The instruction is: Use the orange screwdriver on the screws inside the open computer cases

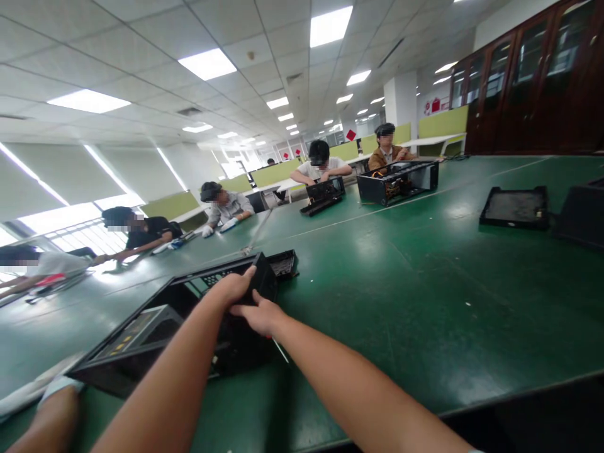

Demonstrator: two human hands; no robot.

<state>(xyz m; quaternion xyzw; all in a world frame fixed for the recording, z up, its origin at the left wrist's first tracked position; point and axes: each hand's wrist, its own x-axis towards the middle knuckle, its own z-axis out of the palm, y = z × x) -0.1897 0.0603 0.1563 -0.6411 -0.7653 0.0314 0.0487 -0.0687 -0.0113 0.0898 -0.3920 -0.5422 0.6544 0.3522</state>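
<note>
An open black computer case (155,327) lies on its side on the green table (425,289) in front of me. My left hand (234,288) rests on the case's top right corner, its fingers curled over the edge. Just below it, my right hand (258,316) presses against the case's side wall with its fingers closed, and a thin pale rod (280,350), perhaps a screwdriver shaft, sticks out beneath it. A black panel (284,263) lies just behind the case.
A black tray-like panel (515,207) and another dark case (581,217) sit at the right. Several people sit along the far side with open cases (397,181) and a panel (323,194). A sleeved arm (51,409) shows at the lower left.
</note>
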